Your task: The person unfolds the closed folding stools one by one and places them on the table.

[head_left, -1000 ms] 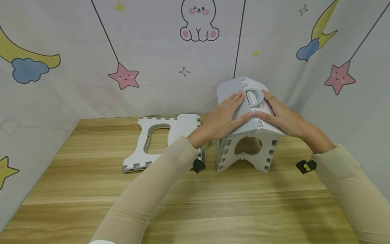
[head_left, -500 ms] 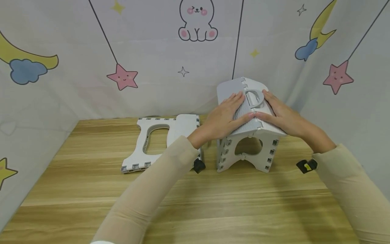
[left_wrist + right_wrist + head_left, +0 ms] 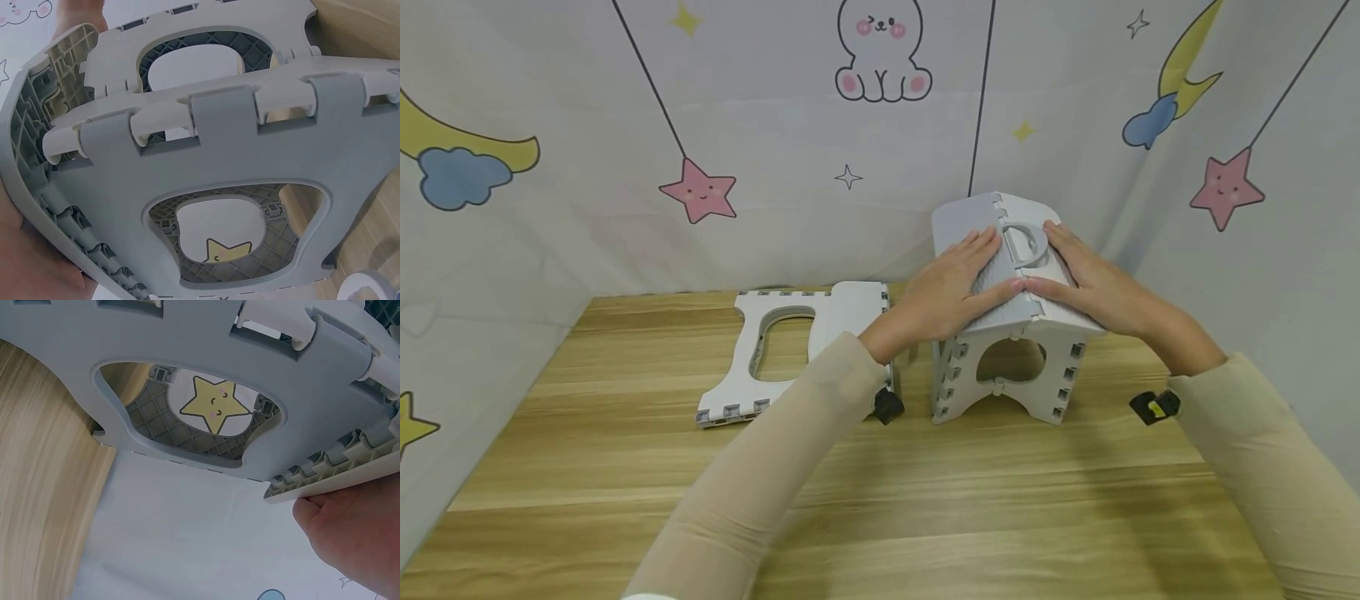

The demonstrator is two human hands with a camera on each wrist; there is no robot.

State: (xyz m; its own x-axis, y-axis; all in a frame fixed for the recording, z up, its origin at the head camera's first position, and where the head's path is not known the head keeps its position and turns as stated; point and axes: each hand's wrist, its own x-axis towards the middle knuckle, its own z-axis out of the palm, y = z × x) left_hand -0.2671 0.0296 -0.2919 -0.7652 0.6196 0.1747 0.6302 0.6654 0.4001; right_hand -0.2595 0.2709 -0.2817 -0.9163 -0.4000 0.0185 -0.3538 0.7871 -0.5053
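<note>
A grey and white folding step stool [image 3: 1011, 358] stands part-unfolded at the back right of the table, its two top halves peaked like a roof with a loop handle at the ridge. My left hand [image 3: 951, 287] rests flat on the left top half, fingers straight. On the right half lies my right hand [image 3: 1101, 283], and both thumbs meet near the ridge. The left wrist view shows the stool's side panels [image 3: 237, 156] spread apart, with the hand at its edge. In the right wrist view the right hand [image 3: 356, 531] touches the outside of the top.
A second folding stool [image 3: 745, 358] lies folded flat left of the standing one, partly hidden by my left forearm. Behind the wooden table [image 3: 880, 508] hangs a white curtain [image 3: 775, 108] printed with stars and moons, close to both stools.
The hands keep the same place on the stool, and its top stays peaked. Only the whole head view shifts slightly.
</note>
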